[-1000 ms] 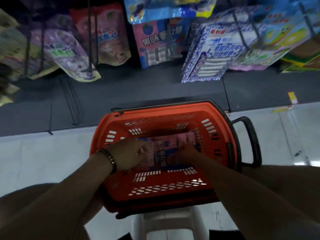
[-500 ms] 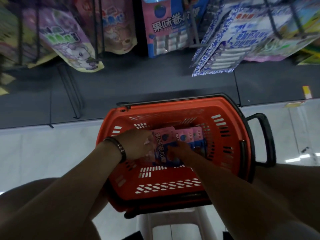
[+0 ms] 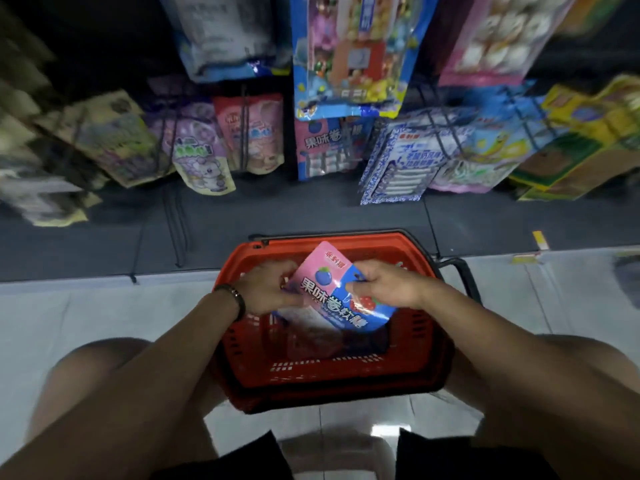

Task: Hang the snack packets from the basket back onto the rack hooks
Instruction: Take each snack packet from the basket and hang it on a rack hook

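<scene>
Fingers (image 3: pixel 358 287) on pink-blue packet (image 3: pixel 332 292)

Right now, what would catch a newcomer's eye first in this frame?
The pink and blue snack packet with white lettering, tilted above the orange plastic shopping basket at centre, held by the left hand and right hand, one at each side. Behind it, colourful packets hang on the dark rack, including a matching pink and blue hanging packet straight ahead.

Motion blur smears the hanging packets (image 3: pixel 52 168) at left; the basket (image 3: pixel 415 358) bottom lies in shadow.
</scene>
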### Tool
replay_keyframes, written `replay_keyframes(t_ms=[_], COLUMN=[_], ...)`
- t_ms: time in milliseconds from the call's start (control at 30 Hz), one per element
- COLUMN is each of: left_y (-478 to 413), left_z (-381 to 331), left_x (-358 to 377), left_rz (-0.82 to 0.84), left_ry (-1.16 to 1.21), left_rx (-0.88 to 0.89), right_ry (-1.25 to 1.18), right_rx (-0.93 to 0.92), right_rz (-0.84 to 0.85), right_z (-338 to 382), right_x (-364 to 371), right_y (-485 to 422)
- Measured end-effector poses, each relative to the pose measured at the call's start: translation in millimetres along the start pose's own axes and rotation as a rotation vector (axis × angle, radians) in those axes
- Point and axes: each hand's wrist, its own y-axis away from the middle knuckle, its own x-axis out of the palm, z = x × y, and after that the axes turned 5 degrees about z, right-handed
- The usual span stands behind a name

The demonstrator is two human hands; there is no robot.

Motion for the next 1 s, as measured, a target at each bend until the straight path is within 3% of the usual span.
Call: replay_keyframes(t_ms=[100,200,267,333,433,600,700,800,867,933,1000], left_y=[21.0,45.2,57.9,69.0,83.8,98.5,107.3,114.2,113.9,110.8,107.7], left_z=[-21.8,-40.7,-49.2,-57.8,-75.2,-101.9,-120.1,-126.8,-134.2,-142.6,-149.3], left_x=[-1.0,3.0,6.9,9.5,11.7,11.3,16.5,35.9,51.3,61.2,62.1], left_rz=[-0.047,-0.207,-0.345,-0.458,-0.540,-0.548,-0.686,-0.945,-0.868,-0.711,-0.706], left_ry=[0.246,0.509,0.606,0.681,0.783,0.757,0.734,0.202,0.069,0.198,0.320], left_rx=[0.106,0.220,0.265,0.292,0.307,0.305,0.256,0.227,0.277,0.289,0.360], right_ry=[0.005,-0.136,-0.400,-0.593,-0.525,-0.520,-0.531,-0.523,-0.508,-0.433,-0.337], right_rx=[-0.075,-0.174,-0.237,-0.284,-0.271,-0.337,-0.356,-0.375,-0.445,-0.479,-0.500], right_rz=[-0.030,-0.289,-0.467,-0.460,-0.371,-0.451,-0.519,-0.627,-0.669,-0.663,-0.641], right_z=[41.7,64.8,72.6,73.3,66.7,66.6,74.5,89.4,102.1,111.6,113.9], right_x=[-12.9,-23.9,-25.1,-19.3,2.0,21.7,22.6,25.5,32.8,43.7,52.4], right_y=[40.0,71.5,88.8,103.0,111.7,110.5,113.0,114.7,114.2,112.7,111.8])
